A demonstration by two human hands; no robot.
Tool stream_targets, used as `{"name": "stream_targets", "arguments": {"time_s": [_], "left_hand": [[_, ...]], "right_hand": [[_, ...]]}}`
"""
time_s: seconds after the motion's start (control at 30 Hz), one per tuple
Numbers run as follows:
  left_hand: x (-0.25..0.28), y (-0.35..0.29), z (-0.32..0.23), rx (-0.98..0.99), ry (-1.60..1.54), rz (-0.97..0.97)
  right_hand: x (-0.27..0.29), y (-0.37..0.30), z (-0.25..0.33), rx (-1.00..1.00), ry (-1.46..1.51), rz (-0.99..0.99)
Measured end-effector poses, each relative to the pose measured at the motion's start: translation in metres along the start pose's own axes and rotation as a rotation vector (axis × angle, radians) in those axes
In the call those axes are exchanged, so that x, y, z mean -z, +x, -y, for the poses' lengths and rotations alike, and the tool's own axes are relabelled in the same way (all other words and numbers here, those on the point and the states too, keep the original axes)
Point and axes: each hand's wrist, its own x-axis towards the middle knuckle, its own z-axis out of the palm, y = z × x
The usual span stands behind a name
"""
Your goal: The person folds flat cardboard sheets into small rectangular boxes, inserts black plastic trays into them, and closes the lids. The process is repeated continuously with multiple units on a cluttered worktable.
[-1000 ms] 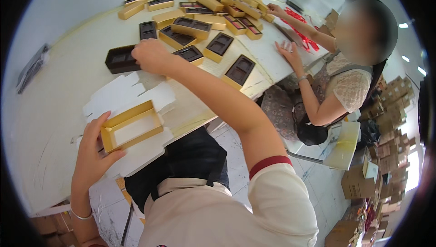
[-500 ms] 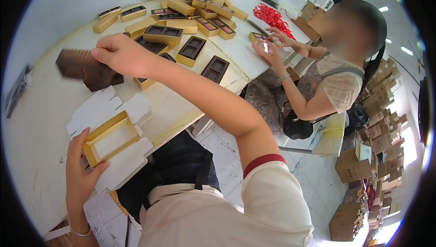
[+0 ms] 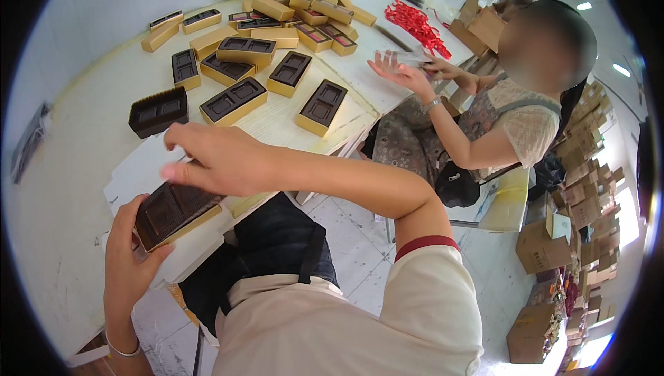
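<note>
My left hand [image 3: 128, 258] grips the near left end of a gold box [image 3: 190, 229] on the table's front edge, fingers and thumb around its sides. A dark brown plastic tray with moulded hollows [image 3: 169, 213] sits in the box, slightly tilted, covering its inside. Over the tray's far side is my right hand [image 3: 218, 158], thumb and forefinger apart, holding nothing that I can see; its other fingers are partly hidden. White card sheets [image 3: 138, 165] lie beneath the box. Just beyond stands a stack of brown trays [image 3: 159, 112].
Gold boxes with brown trays [image 3: 321, 108] stand across the table [image 3: 69, 203], with a pile of gold boxes [image 3: 273, 10] farther back. Red ribbons [image 3: 415, 27] lie at the far right. A co-worker [image 3: 470, 127] sits at the right, holding something clear. Cartons [image 3: 543, 245] line the floor.
My right hand has come from the tray stack down to the gold box. A brown tray now fills the box, which was hollow before. The co-worker's hands have moved apart from a small box.
</note>
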Motion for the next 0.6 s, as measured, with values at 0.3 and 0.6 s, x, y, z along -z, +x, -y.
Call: {"name": "stream_targets", "arguments": {"time_s": [0.3, 0.6], "left_hand": [[0.007, 0.002, 0.0, 0.096, -0.131, 0.103], [0.014, 0.009, 0.003, -0.062, -0.132, 0.185]], "right_hand": [[0.02, -0.028, -0.002, 0.365, -0.218, 0.172], [-0.001, -0.019, 0.01, 0.481, -0.307, 0.156]]}}
